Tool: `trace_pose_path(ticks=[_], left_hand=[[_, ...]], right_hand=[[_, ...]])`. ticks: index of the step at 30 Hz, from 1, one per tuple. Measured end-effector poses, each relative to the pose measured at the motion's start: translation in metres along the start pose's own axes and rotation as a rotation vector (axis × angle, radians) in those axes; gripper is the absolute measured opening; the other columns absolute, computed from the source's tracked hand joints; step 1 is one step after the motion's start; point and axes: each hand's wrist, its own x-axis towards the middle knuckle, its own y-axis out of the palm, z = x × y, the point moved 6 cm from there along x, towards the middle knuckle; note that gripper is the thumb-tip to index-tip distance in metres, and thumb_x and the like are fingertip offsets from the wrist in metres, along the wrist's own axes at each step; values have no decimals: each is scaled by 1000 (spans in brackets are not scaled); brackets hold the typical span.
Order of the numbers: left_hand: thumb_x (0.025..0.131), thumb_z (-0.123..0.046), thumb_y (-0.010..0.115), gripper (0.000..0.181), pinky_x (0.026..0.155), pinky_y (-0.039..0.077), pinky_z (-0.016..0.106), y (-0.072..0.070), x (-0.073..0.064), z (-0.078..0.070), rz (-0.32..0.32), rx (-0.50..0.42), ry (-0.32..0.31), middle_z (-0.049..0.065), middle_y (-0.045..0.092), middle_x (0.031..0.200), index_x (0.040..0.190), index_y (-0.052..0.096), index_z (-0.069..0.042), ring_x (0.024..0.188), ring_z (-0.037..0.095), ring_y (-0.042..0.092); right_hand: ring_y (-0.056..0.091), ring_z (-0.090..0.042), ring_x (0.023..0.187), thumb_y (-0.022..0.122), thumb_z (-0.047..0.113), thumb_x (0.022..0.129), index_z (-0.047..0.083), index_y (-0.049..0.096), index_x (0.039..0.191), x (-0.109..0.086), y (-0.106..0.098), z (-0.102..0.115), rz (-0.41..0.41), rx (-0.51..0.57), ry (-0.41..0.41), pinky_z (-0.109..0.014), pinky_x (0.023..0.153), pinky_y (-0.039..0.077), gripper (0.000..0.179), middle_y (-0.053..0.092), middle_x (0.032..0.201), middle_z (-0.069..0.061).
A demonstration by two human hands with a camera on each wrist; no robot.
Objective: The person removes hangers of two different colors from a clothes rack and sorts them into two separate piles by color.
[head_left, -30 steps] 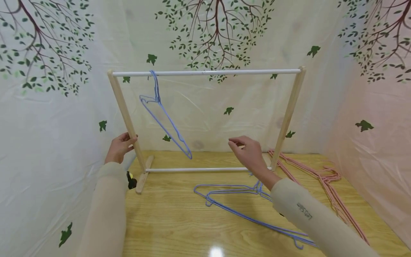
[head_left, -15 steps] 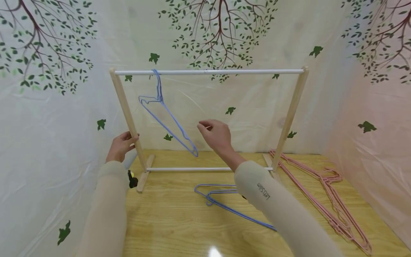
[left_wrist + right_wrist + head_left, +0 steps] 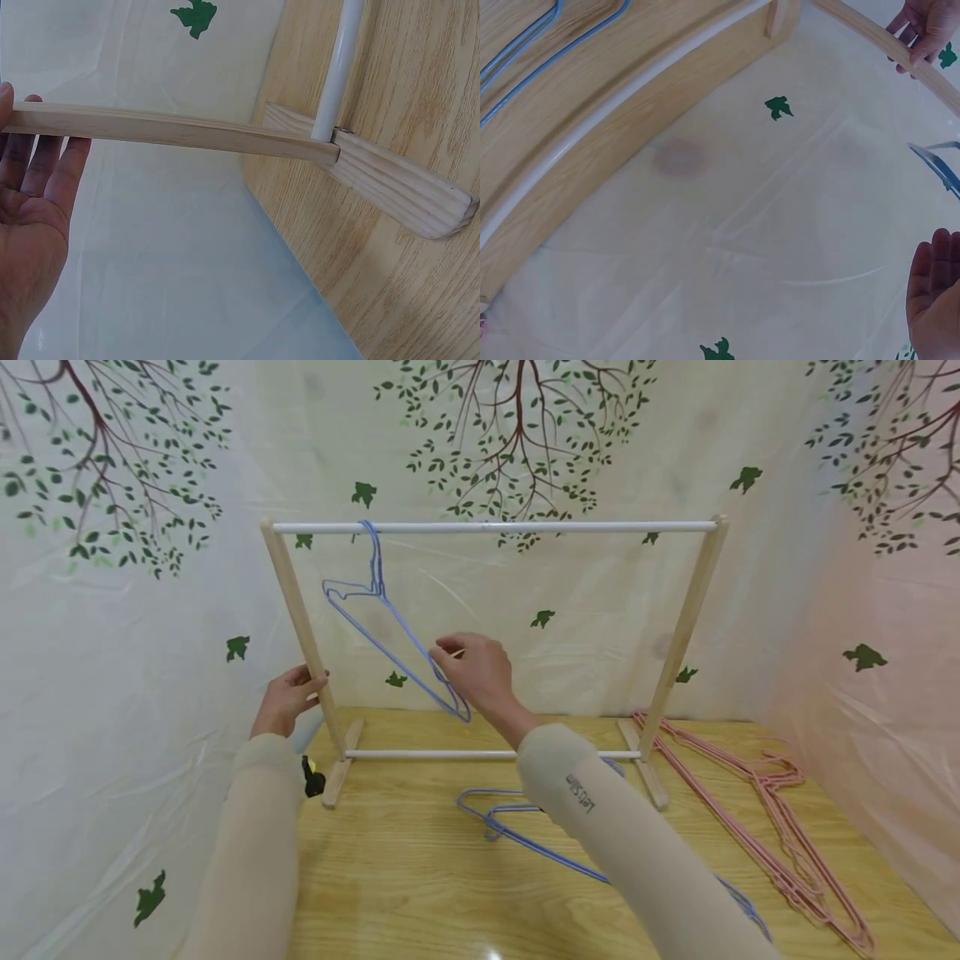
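Observation:
A clothes rack with pale wooden posts and a white top rail stands on the table. My left hand holds its left post, thumb on one side and fingers behind. Blue wire hangers hang from the rail near its left end, close together and turned at an angle. My right hand, fingers bent in the head view, overlaps their lower right corner there. The right wrist view shows this hand apart from a blue hanger corner, with nothing in its fingers.
More blue hangers lie on the wooden table, partly hidden under my right sleeve. Pink hangers lie in a pile at the right. A white lower bar joins the rack's feet. Leaf-printed sheeting closes the back and sides.
My right hand has moved left from the middle of the rack to the hanging blue hangers. My left hand stays on the post. The view has shifted slightly.

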Motion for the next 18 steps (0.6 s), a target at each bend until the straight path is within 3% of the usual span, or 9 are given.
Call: trace_pose_path(ticks=[6, 18], left_hand=[[103, -21, 56, 57, 111, 37, 48, -1, 0, 0, -5, 7, 0, 18, 43, 151, 154, 35, -6, 136, 33, 42], [102, -21, 58, 56, 110, 38, 49, -1, 1, 2, -19, -3, 4, 18, 45, 149, 153, 38, -6, 134, 32, 44]], right_hand=[[69, -12, 85, 70, 29, 93, 15, 78, 107, 2, 0, 1, -19, -9, 19, -29, 75, 54, 22, 75, 98, 3], [68, -14, 97, 68, 40, 94, 19, 79, 109, 3, 17, 7, 96, -43, 80, -33, 83, 54, 27, 75, 105, 4]])
